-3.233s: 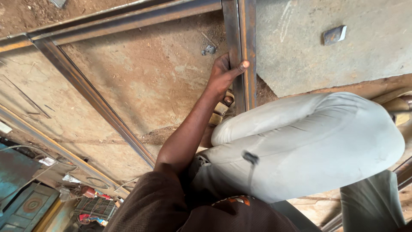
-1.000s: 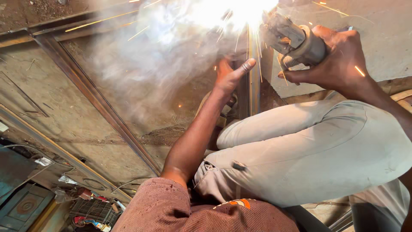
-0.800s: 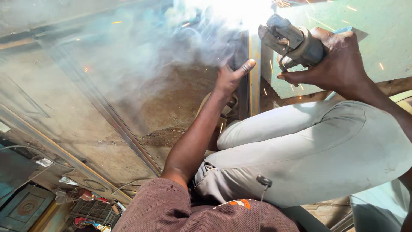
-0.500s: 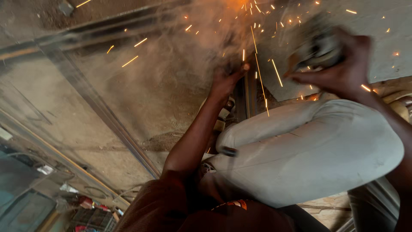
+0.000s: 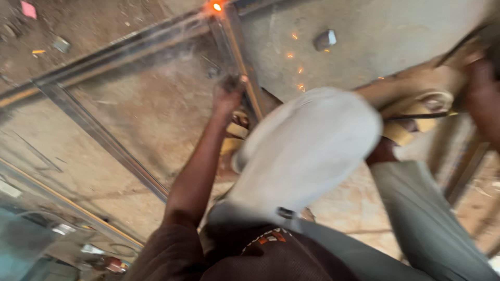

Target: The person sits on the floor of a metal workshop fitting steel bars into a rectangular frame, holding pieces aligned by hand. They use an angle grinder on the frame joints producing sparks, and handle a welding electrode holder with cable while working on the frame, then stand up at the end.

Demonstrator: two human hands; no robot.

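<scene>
On the dusty concrete floor [image 5: 156, 104], a grey steel frame bar [image 5: 240, 62] is laid with its long axis running from the top of the view, where a glowing orange spot [image 5: 216, 7] is seen at the joint, down towards the person's bent knee in pale grey trousers [image 5: 307, 151]. A second, longer steel bar [image 5: 104, 52] is joined to it at that glowing corner and is stretched away leftward. The left hand [image 5: 227, 93] is pressed against the upright bar with the arm extended straight forward; through the blur it cannot be told whether the fingers are curled round it. The right hand [image 5: 482, 86] is raised at the right edge, blurred, its grip not discernible. Scattered orange sparks [image 5: 299, 70] are seen near a small grey metal piece [image 5: 325, 39]
</scene>
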